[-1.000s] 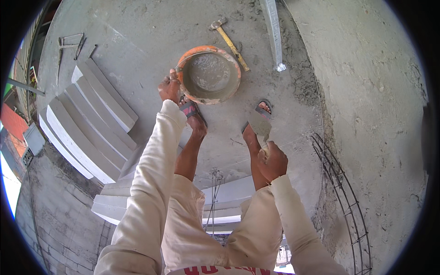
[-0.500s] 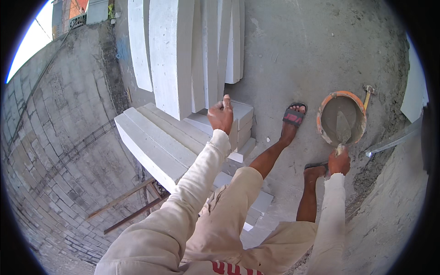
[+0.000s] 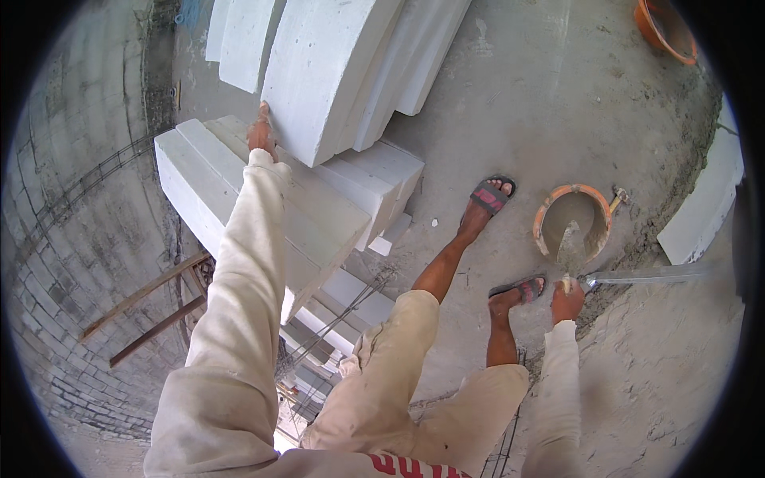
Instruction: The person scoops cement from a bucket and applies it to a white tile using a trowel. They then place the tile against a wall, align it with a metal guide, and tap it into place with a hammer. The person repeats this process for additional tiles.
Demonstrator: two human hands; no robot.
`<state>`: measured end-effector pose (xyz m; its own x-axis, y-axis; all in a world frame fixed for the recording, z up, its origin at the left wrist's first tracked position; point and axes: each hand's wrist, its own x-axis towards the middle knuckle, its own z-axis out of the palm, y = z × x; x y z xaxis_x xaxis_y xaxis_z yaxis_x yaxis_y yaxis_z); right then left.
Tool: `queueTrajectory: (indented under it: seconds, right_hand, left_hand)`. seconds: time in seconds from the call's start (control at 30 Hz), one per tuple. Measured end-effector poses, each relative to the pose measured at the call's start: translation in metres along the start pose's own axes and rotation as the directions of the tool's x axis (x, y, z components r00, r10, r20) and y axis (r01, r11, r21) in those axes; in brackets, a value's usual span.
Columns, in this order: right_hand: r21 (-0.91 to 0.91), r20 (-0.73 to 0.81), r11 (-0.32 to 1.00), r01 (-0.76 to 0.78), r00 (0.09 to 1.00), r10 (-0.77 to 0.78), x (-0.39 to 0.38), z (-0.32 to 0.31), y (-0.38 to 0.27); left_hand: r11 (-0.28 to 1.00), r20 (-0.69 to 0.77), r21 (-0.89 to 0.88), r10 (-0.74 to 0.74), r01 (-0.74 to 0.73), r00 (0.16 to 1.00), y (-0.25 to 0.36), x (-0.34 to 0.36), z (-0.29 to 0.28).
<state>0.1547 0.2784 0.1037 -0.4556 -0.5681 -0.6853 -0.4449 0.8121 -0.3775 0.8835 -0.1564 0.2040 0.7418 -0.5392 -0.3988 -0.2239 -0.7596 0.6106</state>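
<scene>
My left hand (image 3: 262, 134) reaches to the left side of a large white block (image 3: 323, 84) in the stack, with a finger stretched along its edge. Whether it presses on the block is hard to make out. My right hand (image 3: 567, 303) is wrapped round the handle of a trowel (image 3: 571, 245). The trowel's blade, coated in grey, lies over the near rim of an orange bucket (image 3: 539, 225) and into it. Grey wet mortar (image 3: 567, 213) fills part of this bucket. A hammer-like tool with a yellow handle (image 3: 614, 204) is beside the bucket's right side.
More white blocks (image 3: 319, 209) are stacked below and left of my left hand. A second orange bucket (image 3: 663, 36) stands far right. A metal bar (image 3: 653, 275) juts in from the right. Wooden planks (image 3: 147, 296) and a block wall (image 3: 72, 263) are at left; my sandalled feet (image 3: 496, 191) are mid-floor.
My left hand has moved left, from above the lower blocks to the large block's left side. My right hand still holds the trowel at the bucket. The view has shifted, bringing the second bucket in.
</scene>
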Motion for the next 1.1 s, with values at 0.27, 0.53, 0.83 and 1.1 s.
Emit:
queueTrajectory:
  seconds: [0.27,0.53,0.83,1.1]
  right_hand:
    - [0.587,0.305,0.685,-0.432,0.901,0.307,-0.027,0.0,-0.172]
    - [0.912,0.36,0.283,-0.296,0.908,-0.213,0.028,0.136,-0.448]
    - [0.908,0.42,0.201,-0.369,0.794,-0.44,0.035,0.165,-0.474]
    - [0.927,0.275,0.36,-0.104,0.842,-0.465,0.02,0.124,-0.481]
  left_hand:
    - [0.984,-0.159,-0.117,-0.155,0.138,0.975,-0.031,-0.18,0.059]
    - [0.953,-0.197,-0.301,-0.09,0.027,0.976,-0.069,-0.22,0.103]
    - [0.905,0.043,-0.348,-0.246,0.246,0.968,-0.039,-0.219,0.072]
    - [0.723,0.276,-0.651,-0.061,0.233,0.959,-0.025,-0.25,0.094]
